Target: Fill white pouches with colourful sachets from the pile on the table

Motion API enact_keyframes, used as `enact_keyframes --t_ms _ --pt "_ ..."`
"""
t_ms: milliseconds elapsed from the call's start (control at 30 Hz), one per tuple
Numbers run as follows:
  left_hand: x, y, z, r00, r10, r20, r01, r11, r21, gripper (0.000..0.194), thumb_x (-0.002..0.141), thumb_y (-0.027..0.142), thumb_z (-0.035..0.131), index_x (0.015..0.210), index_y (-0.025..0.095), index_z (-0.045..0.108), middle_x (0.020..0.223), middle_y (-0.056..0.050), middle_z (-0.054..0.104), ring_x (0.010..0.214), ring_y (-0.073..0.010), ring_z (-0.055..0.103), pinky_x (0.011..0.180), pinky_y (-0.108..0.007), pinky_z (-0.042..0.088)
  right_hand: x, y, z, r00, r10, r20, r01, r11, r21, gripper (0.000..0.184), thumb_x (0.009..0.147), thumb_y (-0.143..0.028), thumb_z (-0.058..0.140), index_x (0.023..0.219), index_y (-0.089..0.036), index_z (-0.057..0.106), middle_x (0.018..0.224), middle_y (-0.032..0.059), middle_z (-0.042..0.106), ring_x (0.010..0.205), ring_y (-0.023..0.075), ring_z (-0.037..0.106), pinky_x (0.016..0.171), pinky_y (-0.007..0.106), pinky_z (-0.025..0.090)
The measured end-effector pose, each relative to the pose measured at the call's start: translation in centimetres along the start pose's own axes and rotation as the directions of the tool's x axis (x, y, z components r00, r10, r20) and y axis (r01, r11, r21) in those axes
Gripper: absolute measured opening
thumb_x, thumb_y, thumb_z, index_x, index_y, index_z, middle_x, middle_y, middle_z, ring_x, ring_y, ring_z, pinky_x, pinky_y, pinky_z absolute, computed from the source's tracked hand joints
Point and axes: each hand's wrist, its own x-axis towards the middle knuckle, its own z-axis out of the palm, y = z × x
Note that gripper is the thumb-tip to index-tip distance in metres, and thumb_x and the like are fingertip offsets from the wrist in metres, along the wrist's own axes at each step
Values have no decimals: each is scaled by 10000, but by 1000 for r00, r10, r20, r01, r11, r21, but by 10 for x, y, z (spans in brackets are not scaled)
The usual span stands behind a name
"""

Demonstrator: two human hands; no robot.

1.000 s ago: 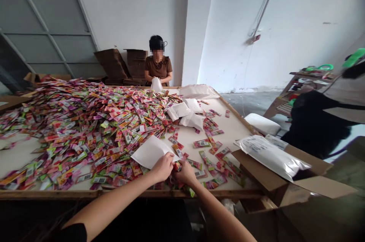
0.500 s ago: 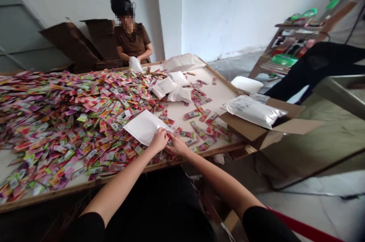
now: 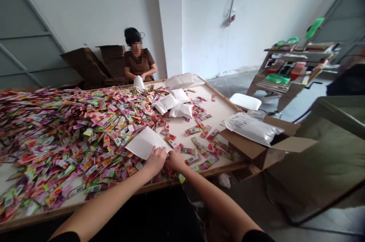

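Observation:
My left hand (image 3: 155, 159) and my right hand (image 3: 176, 160) meet at the near edge of the table (image 3: 219, 110), fingers curled over the lower corner of a flat white bag (image 3: 144, 144). The bag lies on a big heap of small colourful packets (image 3: 74, 124). My left hand pinches the bag's corner. My right hand is closed right beside it, over loose packets; what it grips is hidden.
A person in a brown top (image 3: 138, 64) sits at the far side holding a white bag. Filled white bags (image 3: 173, 104) lie mid-table. An open cardboard box (image 3: 265, 147) with a plastic-wrapped bundle (image 3: 251, 128) stands at the right; a white stool (image 3: 245, 101) and shelf (image 3: 288, 74) beyond.
My head has swung, so the view shifted right and back up. Both hands stay together at the white bag's corner.

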Motion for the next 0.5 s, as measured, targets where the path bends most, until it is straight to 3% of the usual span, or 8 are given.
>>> enact_keyframes --t_ms 100,200,400,500 --pt "-6 -7 -7 981 -196 5 195 979 52 270 741 57 372 901 120 580 965 -158 572 905 -278 544 836 -445 387 -2 -9 1 1000 -1 -31 -1 999 -44 323 699 -288 517 968 -146 625 905 142 664 846 261 615 688 320 453" --pt "-8 -10 -10 938 -344 35 340 936 88 265 721 47 399 908 125 571 943 -160 561 849 -275 566 756 -414 414 -2 -12 3 999 0 -44 -3 997 -74 319 661 -263 540 949 -163 636 889 133 667 864 265 611 694 317 453" --pt "-14 -15 -14 941 -330 71 322 941 103 224 743 92 400 903 161 541 835 -111 599 755 -249 605 650 -338 436 -3 -11 11 996 15 -84 -17 999 -27 316 635 -286 567 924 -178 634 877 122 660 850 278 613 683 333 462" --pt "-4 -7 -18 972 -232 47 228 971 75 225 772 105 358 902 177 527 790 -88 618 743 -232 607 631 -312 438 -3 -12 15 993 60 -101 -46 990 133 283 676 -269 548 927 -162 623 921 147 648 883 298 602 741 391 447"
